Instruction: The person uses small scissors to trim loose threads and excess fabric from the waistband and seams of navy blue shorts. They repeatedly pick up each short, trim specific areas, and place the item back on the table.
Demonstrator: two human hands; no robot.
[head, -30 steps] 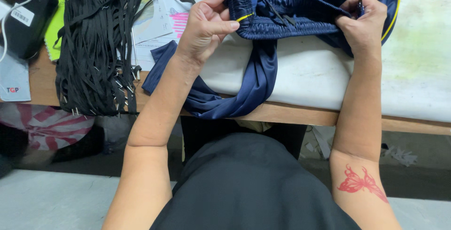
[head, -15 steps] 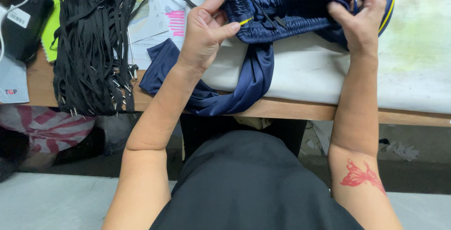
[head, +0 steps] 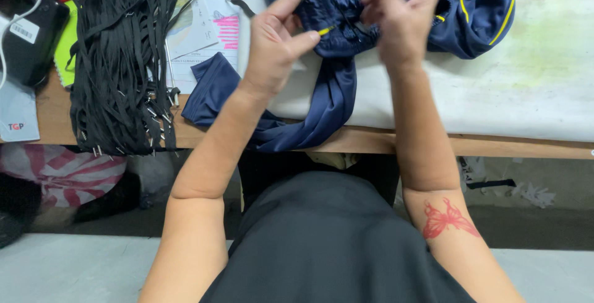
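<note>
Hands (head: 278, 37) (head: 399, 12) pinch navy garment (head: 337, 15) — white-labelled black package (head: 28, 37) far left.

head view, looking steeply down, close over table edge (head: 495, 145)

Bright, even overhead light; soft shadows; slight motion blur throughout.

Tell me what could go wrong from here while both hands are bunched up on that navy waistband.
The left hand and right hand crowd the gathered waistband of the navy garment, so the grip could slip. A navy leg hangs over the table edge; its weight might drag the garment off. The black cords lie close by and could snag.
</note>
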